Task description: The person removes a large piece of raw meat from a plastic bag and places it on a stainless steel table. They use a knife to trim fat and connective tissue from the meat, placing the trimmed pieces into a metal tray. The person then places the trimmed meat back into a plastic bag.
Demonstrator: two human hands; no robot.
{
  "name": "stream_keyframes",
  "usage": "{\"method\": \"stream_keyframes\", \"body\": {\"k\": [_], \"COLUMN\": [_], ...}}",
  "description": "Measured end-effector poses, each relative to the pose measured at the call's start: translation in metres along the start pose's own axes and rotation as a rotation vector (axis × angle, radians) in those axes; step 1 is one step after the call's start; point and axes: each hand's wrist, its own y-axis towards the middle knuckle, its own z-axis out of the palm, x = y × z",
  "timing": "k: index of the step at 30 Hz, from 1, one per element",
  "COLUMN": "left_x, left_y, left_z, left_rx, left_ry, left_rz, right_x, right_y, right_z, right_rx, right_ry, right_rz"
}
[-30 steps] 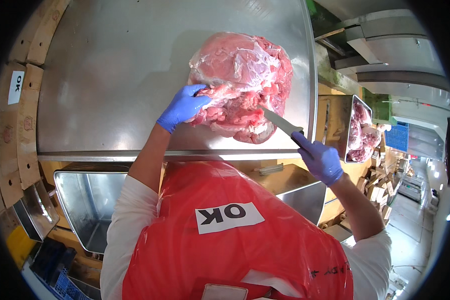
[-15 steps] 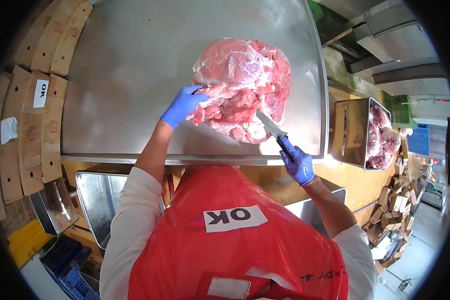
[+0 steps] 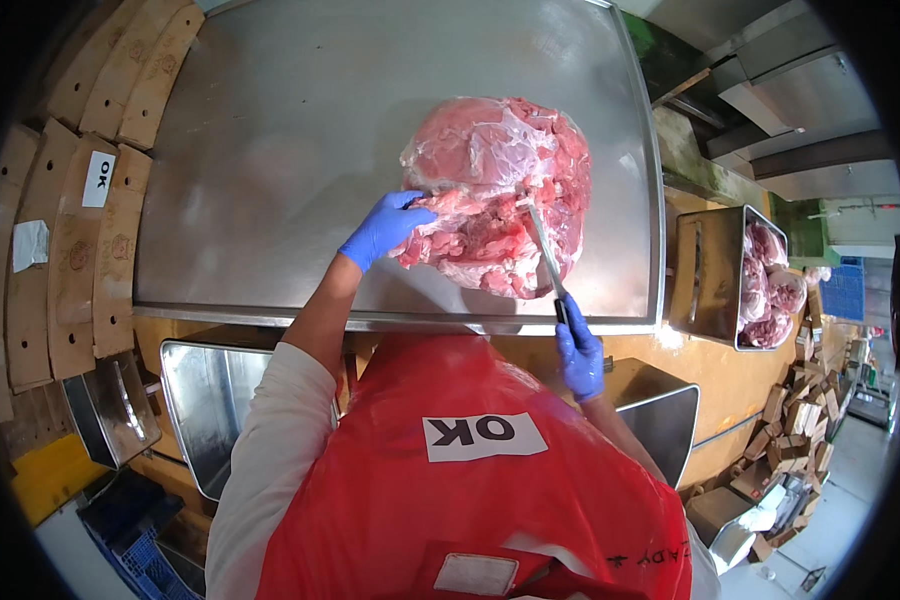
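Note:
A large piece of raw meat [image 3: 480, 150] lies on a metal table [image 3: 270, 150]. My left hand [image 3: 383, 230], in a blue glove, is closed on the meat's left edge, with the fingertips partly hidden by it. In my right hand [image 3: 579, 352], also gloved in blue, is the dark handle of a knife [image 3: 547, 245]. The blade points away from me and slants a little to the left. Its tip touches the upper right part of the meat's cut middle.
Cardboard boxes [image 3: 75, 250] line the table's left side. On the right stands a metal bin [image 3: 710, 270] holding several meat pieces [image 3: 770, 285]. Two more metal bins, one at left [image 3: 210, 400] and one at right [image 3: 660, 410], stand below the table's near edge.
The knife has moved farther up the meat and now points more directly away from me. My right hand has shifted slightly left and nearer to me. My left hand keeps its hold on the meat.

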Motion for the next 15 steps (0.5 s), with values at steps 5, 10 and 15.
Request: {"method": "stream_keyframes", "body": {"k": [5, 10, 15], "left_x": [-0.001, -0.009, -0.022], "left_y": [-0.006, -0.012, -0.017], "left_z": [0.009, 0.012, 0.014], "left_rx": [-0.01, -0.037, 0.07], "left_ry": [-0.039, 0.006, -0.047], "left_rz": [0.061, 0.131, 0.013], "right_x": [0.06, 0.162, 0.232], "right_y": [-0.01, 0.02, 0.073], "right_z": [-0.059, -0.071, -0.042], "right_rx": [0.078, 0.215, 0.45], "right_ry": [-0.439, -1.079, -1.481], "right_rz": [-0.139, -0.183, -0.173]}}
